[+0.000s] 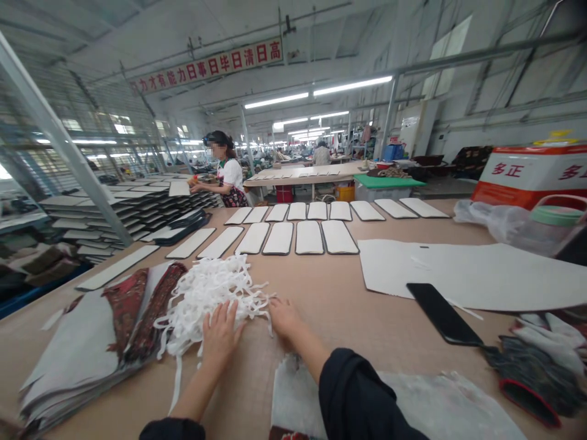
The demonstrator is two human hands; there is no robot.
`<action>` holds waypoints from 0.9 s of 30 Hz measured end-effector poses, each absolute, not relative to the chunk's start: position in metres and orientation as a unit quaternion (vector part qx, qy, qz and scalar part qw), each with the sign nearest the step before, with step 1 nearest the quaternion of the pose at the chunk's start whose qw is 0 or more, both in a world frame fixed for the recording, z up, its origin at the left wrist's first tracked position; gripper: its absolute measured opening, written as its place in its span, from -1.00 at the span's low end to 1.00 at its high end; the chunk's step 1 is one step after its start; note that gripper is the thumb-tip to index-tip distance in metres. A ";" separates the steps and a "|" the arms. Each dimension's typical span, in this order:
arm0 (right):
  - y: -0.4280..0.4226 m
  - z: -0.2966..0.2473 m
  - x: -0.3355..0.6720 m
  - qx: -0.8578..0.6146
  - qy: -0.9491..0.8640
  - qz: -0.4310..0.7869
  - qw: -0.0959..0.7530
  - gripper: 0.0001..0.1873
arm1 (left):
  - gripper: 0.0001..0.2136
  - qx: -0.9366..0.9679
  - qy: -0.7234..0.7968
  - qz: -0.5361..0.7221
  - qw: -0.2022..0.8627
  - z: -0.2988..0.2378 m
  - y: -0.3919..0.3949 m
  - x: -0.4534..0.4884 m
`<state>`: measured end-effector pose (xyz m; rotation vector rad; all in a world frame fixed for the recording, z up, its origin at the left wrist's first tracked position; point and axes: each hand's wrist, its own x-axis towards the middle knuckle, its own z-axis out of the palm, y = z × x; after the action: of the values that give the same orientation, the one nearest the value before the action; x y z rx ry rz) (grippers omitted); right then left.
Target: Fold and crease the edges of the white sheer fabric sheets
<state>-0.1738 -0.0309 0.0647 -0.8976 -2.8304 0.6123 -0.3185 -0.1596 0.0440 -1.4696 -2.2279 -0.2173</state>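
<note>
A tangled heap of narrow white fabric strips (213,284) lies on the brown-topped table, some ends trailing toward me. My left hand (220,330) rests on the heap's near right side, fingers spread and nothing gripped. At its right edge, my right hand (287,318) touches the strip ends, its fingers loosely bent and apart, the thumb side partly hidden. Left of the heap is a stack of pale sheets (73,348) with red-brown patterned pieces (126,305) on top. Another pale sheet (298,391) lies under my right forearm.
Rows of white, dark-edged rounded panels (277,237) line the table's far side. At right are a large white sheet (458,269), a black phone-like slab (443,315) and dark gloves (536,373). Panel stacks (132,211) and a co-worker (229,177) stand beyond the left edge.
</note>
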 end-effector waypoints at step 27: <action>-0.114 0.100 0.073 -0.395 -0.589 0.654 0.263 -0.73 | -0.80 -0.181 -0.367 -0.539 -0.736 0.096 -0.150 -0.057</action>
<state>0.0730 -0.1138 0.1003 -1.0674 -1.5934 1.7701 -0.0568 -0.1502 0.0959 -1.2849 -2.6021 -3.8185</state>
